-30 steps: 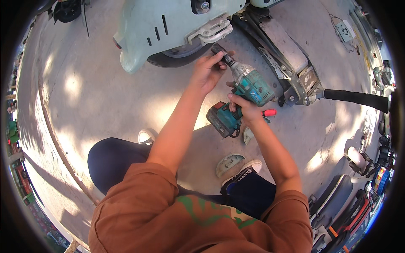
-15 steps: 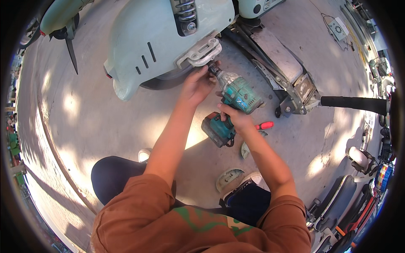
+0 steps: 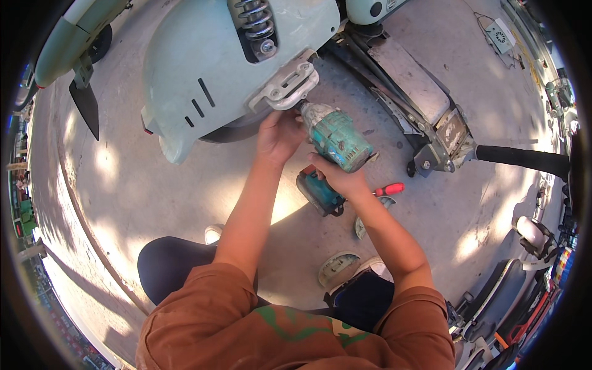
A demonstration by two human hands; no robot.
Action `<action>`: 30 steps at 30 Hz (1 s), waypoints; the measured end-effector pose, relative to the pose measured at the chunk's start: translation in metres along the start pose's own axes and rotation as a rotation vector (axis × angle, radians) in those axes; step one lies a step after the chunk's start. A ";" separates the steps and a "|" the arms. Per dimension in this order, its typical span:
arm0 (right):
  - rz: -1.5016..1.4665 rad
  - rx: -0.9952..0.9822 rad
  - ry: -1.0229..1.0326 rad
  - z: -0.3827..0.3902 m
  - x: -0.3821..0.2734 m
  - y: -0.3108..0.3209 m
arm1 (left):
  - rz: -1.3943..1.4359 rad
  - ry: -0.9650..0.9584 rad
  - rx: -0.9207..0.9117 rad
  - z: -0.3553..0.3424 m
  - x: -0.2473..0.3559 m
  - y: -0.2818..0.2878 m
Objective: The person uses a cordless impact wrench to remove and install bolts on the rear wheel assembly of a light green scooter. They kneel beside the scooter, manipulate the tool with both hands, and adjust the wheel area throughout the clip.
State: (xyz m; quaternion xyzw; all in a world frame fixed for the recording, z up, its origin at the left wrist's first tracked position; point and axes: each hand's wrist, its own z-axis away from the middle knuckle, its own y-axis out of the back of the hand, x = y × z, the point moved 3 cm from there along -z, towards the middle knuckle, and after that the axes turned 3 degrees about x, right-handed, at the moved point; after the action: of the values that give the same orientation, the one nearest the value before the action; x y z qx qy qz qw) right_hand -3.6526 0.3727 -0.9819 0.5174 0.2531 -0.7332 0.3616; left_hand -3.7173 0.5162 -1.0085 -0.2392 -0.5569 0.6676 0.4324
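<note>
My right hand [image 3: 339, 179] grips the handle of a teal cordless impact wrench [image 3: 336, 139], its battery [image 3: 317, 191] hanging below. My left hand [image 3: 277, 135] is curled at the wrench's nose and socket [image 3: 301, 106], its fingertips partly hidden. The socket meets the underside of a silver metal bracket [image 3: 290, 86] on a pale mint scooter body [image 3: 185, 68]. Above the bracket a coil spring [image 3: 256, 21] sits in a cutout, and a dark tyre [image 3: 231, 132] shows beneath the bodywork.
A low jack [image 3: 413, 86] with a black handle [image 3: 518, 159] stands at right. A red screwdriver [image 3: 388, 189] and pale curved pieces [image 3: 338, 268] lie by my feet. A fan-vented box [image 3: 499, 36] is at upper right, another mint scooter [image 3: 71, 43] upper left, several parts along the right edge.
Both hands have moved left with the wrench, whose socket has come up to the bracket. The scooter appears lower and further left in the view.
</note>
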 end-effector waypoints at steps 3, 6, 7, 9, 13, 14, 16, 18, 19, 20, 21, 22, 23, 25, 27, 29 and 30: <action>0.155 -0.005 0.116 -0.004 -0.002 0.003 | -0.075 -0.162 0.267 0.007 0.007 0.007; 0.040 0.018 0.046 -0.002 -0.010 -0.001 | -0.311 -0.607 0.681 0.039 0.017 0.015; -0.014 0.006 0.004 -0.001 -0.010 -0.003 | -0.331 -0.702 0.666 0.047 0.019 0.014; -0.118 -0.015 -0.087 -0.001 -0.009 -0.005 | -0.372 -0.887 0.637 0.058 0.022 0.010; -0.254 -0.018 -0.095 -0.001 -0.018 -0.009 | -0.441 -0.793 0.528 0.051 0.021 -0.019; -0.234 -0.010 -0.091 -0.001 -0.016 -0.008 | -0.484 -0.723 0.586 0.052 0.018 -0.029; -0.197 -0.008 -0.069 -0.004 -0.011 -0.008 | -0.467 -0.567 0.743 0.053 0.009 -0.036; -0.192 -0.010 -0.093 -0.004 -0.012 -0.008 | -0.518 -0.396 0.620 0.051 0.006 -0.046; -0.184 -0.016 -0.108 -0.004 -0.012 -0.009 | -0.536 -0.316 0.560 0.051 0.004 -0.050; -0.193 -0.010 -0.112 -0.004 -0.012 -0.007 | -0.511 -0.368 0.535 0.048 0.004 -0.053; -0.207 -0.010 -0.121 -0.003 -0.011 -0.008 | -0.514 -0.344 0.523 0.048 0.005 -0.055; -0.220 -0.011 -0.129 -0.003 -0.011 -0.008 | -0.516 -0.322 0.510 0.048 0.006 -0.056; -0.224 0.000 -0.138 -0.002 -0.011 -0.007 | -0.522 -0.297 0.496 0.048 0.006 -0.056; -0.246 0.014 -0.157 0.000 -0.011 -0.008 | -0.542 -0.305 0.465 0.047 0.006 -0.052; -0.245 0.026 -0.162 0.002 -0.010 -0.010 | -0.581 -0.309 0.474 0.046 0.006 -0.050; -0.235 0.037 -0.155 0.001 -0.007 -0.009 | -0.600 -0.321 0.480 0.046 0.005 -0.047; -0.207 0.053 -0.163 0.001 -0.006 -0.009 | -0.617 -0.325 0.489 0.044 0.005 -0.045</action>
State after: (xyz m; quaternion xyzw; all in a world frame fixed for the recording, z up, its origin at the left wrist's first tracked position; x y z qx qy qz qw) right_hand -3.6587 0.3790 -0.9758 0.4366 0.2554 -0.8127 0.2893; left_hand -3.7407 0.4971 -0.9537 0.1567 -0.4886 0.6485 0.5623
